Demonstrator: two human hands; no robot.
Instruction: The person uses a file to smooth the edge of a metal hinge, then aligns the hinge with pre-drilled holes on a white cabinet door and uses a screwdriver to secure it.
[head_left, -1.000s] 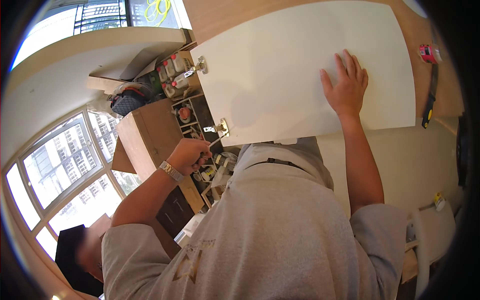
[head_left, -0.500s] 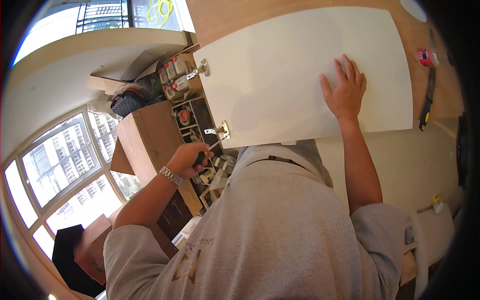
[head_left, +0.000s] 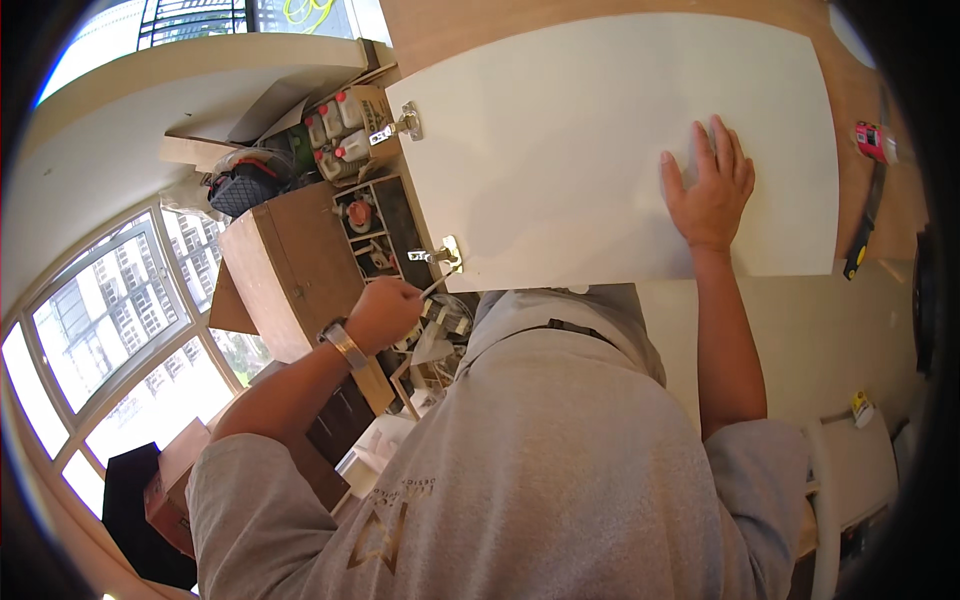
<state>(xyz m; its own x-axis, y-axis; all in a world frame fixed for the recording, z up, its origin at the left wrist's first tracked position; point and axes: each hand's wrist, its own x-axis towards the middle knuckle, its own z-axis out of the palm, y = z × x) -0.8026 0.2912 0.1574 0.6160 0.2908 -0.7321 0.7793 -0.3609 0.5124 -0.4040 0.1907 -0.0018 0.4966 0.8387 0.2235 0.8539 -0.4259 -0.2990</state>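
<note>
A white cabinet door panel (head_left: pixel 580 150) lies on the work table and reaches past its near and left edges. Along its left side sit two metal hinges, a far one (head_left: pixel 408 122) and a near one (head_left: pixel 445 255). My left hand (head_left: pixel 385 315) is closed round a screwdriver (head_left: pixel 434 287), whose handle the fingers hide. The metal shaft points up and right to the panel's near left corner, just below the near hinge; whether its tip touches a screw I cannot tell. My right hand (head_left: pixel 710 195) rests flat on the right part of the panel, fingers spread.
On the brown wooden table (head_left: pixel 470 18), right of the panel, lie a pink-red roll-like item (head_left: pixel 875 142) and a tool with a yellow-and-black handle (head_left: pixel 858 245). To the left stand a brown wooden cabinet (head_left: pixel 285 255), cluttered shelves and a box of red-capped jugs (head_left: pixel 335 130).
My left wrist has rolled, so the back of the hand now covers the screwdriver handle. My right hand keeps flat on the panel. The whole view has shifted slightly.
</note>
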